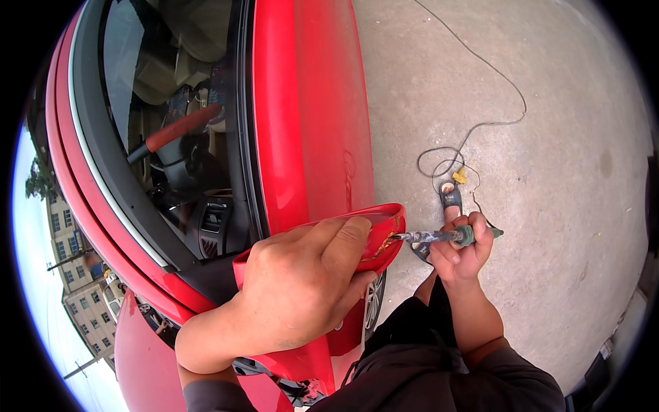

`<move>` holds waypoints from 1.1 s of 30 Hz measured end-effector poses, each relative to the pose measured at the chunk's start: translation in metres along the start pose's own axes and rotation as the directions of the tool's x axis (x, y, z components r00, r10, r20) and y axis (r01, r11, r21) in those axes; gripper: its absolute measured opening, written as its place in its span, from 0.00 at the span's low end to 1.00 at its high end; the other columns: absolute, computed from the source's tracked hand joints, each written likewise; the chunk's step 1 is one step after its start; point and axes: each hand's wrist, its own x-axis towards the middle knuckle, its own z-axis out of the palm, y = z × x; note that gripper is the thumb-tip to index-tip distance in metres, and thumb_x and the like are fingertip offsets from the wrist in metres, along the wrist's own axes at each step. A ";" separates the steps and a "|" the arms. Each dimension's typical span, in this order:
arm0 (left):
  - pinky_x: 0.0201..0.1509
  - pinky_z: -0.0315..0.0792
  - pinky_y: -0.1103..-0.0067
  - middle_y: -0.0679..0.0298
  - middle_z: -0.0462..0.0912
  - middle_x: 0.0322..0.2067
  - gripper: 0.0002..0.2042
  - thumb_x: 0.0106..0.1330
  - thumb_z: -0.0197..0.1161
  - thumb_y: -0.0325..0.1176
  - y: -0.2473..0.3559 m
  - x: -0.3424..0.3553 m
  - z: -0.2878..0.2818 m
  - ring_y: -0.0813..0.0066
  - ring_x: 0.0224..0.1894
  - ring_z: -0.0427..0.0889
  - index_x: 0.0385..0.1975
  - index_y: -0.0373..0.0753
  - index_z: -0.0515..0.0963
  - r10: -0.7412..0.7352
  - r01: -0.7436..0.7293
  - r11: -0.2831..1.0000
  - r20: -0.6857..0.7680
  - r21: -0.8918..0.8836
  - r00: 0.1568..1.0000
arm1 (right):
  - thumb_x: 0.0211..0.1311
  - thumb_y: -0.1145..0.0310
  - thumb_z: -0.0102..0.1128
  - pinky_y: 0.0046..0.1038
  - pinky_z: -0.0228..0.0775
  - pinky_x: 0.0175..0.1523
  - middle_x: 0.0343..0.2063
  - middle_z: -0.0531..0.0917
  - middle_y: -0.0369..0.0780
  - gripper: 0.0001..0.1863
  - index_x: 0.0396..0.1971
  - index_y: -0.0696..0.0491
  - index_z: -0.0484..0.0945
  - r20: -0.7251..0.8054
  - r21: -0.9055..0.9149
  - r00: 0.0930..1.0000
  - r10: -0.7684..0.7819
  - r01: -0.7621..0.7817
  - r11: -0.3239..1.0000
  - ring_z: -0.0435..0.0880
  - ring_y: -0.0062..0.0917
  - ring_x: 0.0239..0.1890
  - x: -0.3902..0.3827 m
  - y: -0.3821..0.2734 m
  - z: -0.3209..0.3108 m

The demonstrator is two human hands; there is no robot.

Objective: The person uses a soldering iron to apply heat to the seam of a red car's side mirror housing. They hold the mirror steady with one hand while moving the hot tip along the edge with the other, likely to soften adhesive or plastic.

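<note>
My left hand [295, 281] is wrapped over the red side mirror housing [397, 221] of a red car, with the thumb and fingers along its edge. The housing's outer end shows a rough, brownish damaged line. In my right hand [468, 259] is a soldering iron [429, 236] with a green handle end and a worn metal shaft, held level and pointing left. Its tip meets the damaged line, or lies very close to it. My left hand hides much of the housing.
The red car door [309, 103] and its window fill the left side. A dark cord [518, 89] runs in loops over the concrete floor [570, 192]. Near my sandalled foot [449, 196] lies a small yellow piece [459, 176]. A car wheel [374, 302] shows below the mirror.
</note>
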 end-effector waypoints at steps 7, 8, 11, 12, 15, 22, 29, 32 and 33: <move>0.27 0.77 0.71 0.55 0.82 0.29 0.27 0.51 0.80 0.30 0.000 0.000 0.000 0.63 0.21 0.80 0.51 0.29 0.79 -0.005 0.005 1.000 0.003 0.001 1.000 | 0.76 0.63 0.54 0.18 0.58 0.19 0.19 0.77 0.29 0.13 0.27 0.42 0.65 -0.027 0.039 1.000 0.013 -0.012 0.999 0.66 0.12 0.17 0.002 -0.001 0.001; 0.27 0.77 0.71 0.55 0.82 0.29 0.27 0.51 0.80 0.30 0.000 0.000 0.000 0.62 0.21 0.80 0.51 0.29 0.79 -0.004 0.004 1.000 0.003 0.002 1.000 | 0.76 0.63 0.54 0.18 0.58 0.19 0.19 0.77 0.29 0.13 0.28 0.42 0.65 -0.031 0.044 0.999 0.013 -0.012 0.999 0.66 0.12 0.17 0.002 -0.001 0.001; 0.27 0.77 0.71 0.55 0.82 0.30 0.27 0.51 0.80 0.30 0.000 0.000 0.000 0.62 0.21 0.80 0.51 0.29 0.79 -0.003 0.003 1.000 0.003 0.005 1.000 | 0.76 0.63 0.54 0.18 0.58 0.19 0.19 0.77 0.29 0.13 0.28 0.42 0.66 -0.031 0.034 0.999 0.023 -0.022 0.999 0.67 0.12 0.17 0.003 -0.002 0.000; 0.27 0.77 0.71 0.55 0.82 0.30 0.27 0.51 0.80 0.30 0.001 0.000 0.000 0.62 0.21 0.80 0.51 0.29 0.79 -0.004 0.004 1.000 0.002 0.007 1.000 | 0.76 0.63 0.54 0.18 0.58 0.19 0.19 0.78 0.29 0.12 0.28 0.42 0.67 -0.028 0.026 0.999 0.027 -0.027 0.999 0.67 0.12 0.17 0.003 -0.002 0.000; 0.28 0.78 0.72 0.55 0.82 0.30 0.27 0.52 0.80 0.31 0.001 0.000 -0.001 0.62 0.21 0.80 0.51 0.29 0.79 -0.009 0.009 1.000 0.007 0.002 1.000 | 0.76 0.62 0.52 0.14 0.68 0.21 0.38 0.87 0.37 0.10 0.38 0.45 0.82 0.190 0.153 0.981 0.046 -0.076 0.985 0.72 0.12 0.25 0.007 -0.003 -0.010; 0.28 0.78 0.72 0.55 0.83 0.30 0.27 0.52 0.80 0.31 0.002 0.001 -0.002 0.63 0.21 0.80 0.51 0.29 0.79 -0.014 0.014 1.000 0.014 0.003 1.000 | 0.76 0.62 0.54 0.19 0.57 0.18 0.16 0.72 0.29 0.13 0.27 0.42 0.69 -0.012 0.054 0.998 0.056 -0.055 0.997 0.61 0.13 0.15 0.008 -0.002 0.001; 0.28 0.78 0.72 0.54 0.83 0.30 0.27 0.52 0.80 0.31 0.001 0.000 -0.001 0.62 0.21 0.80 0.52 0.29 0.79 -0.004 0.004 1.000 0.009 0.002 1.000 | 0.75 0.62 0.54 0.19 0.58 0.18 0.16 0.71 0.29 0.13 0.26 0.42 0.68 -0.001 0.046 1.000 0.025 -0.025 0.999 0.60 0.13 0.15 0.008 -0.003 0.004; 0.28 0.78 0.71 0.54 0.83 0.30 0.27 0.52 0.80 0.31 0.000 0.000 -0.001 0.62 0.21 0.81 0.52 0.29 0.79 -0.001 0.001 1.000 0.009 0.003 1.000 | 0.75 0.63 0.54 0.19 0.58 0.18 0.17 0.73 0.29 0.13 0.26 0.42 0.68 -0.014 0.035 0.999 0.034 -0.034 0.999 0.61 0.13 0.15 0.008 -0.003 0.004; 0.28 0.78 0.71 0.54 0.83 0.30 0.27 0.52 0.80 0.31 0.000 0.000 -0.001 0.62 0.21 0.81 0.52 0.29 0.79 -0.001 0.001 1.000 0.008 0.003 1.000 | 0.75 0.63 0.54 0.19 0.58 0.18 0.17 0.75 0.30 0.13 0.26 0.42 0.69 -0.019 0.031 0.999 0.042 -0.042 0.999 0.61 0.13 0.15 0.008 -0.003 0.003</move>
